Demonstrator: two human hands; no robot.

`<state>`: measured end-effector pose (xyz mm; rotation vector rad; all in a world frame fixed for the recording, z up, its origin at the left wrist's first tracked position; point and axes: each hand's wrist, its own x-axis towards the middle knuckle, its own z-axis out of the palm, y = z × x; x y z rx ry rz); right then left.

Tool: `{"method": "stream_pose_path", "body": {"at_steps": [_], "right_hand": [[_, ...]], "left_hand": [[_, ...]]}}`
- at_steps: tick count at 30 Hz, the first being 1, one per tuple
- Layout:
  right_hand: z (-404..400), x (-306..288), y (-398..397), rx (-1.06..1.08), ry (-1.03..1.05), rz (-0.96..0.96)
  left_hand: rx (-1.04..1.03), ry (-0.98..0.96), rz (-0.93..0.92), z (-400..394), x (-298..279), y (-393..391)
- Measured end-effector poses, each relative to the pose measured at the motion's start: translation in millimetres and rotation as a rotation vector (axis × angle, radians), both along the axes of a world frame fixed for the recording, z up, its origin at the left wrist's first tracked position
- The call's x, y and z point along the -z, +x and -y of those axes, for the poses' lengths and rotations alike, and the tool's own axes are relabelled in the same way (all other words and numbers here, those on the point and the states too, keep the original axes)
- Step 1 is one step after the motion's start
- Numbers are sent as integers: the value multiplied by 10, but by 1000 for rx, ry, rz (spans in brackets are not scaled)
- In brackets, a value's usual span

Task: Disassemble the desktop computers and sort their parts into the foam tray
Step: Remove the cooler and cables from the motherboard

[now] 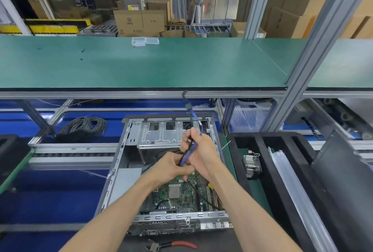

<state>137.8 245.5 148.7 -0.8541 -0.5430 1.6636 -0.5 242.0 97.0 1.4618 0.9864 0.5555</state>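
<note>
Your left hand [171,168] and right hand [198,151] both grip the blue cable [188,154] above the open case [171,171], while a heatsink [251,166] sits in the foam tray [268,142].

Bare shiny metal computer case [129,151], matt black foam tray [268,163]

Red-handled pliers [173,245] lie below the hands, near the wrists. A coil of black wire [83,127] sits well to their left. Two clear plastic boxes [145,41] rest far beyond them on the green shelf [181,64], with cardboard boxes [139,22] behind.
</note>
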Motion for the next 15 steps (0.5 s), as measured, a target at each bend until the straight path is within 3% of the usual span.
{"method": "stream_pose_path", "body": {"at_steps": [7,11,13,15], "right_hand": [[-33,-116,296,182,94,14],[-79,-298,497,242,116,3],[-101,-385,613,259,95,-8],[-118,-427,724,294,56,-1]], "left_hand": [[-12,167,-259,-156,-232,-24],[30,389,-488,-311,-467,96],[43,400,-466,-374,-538,103],[42,304,-254,-381,-567,134]]}}
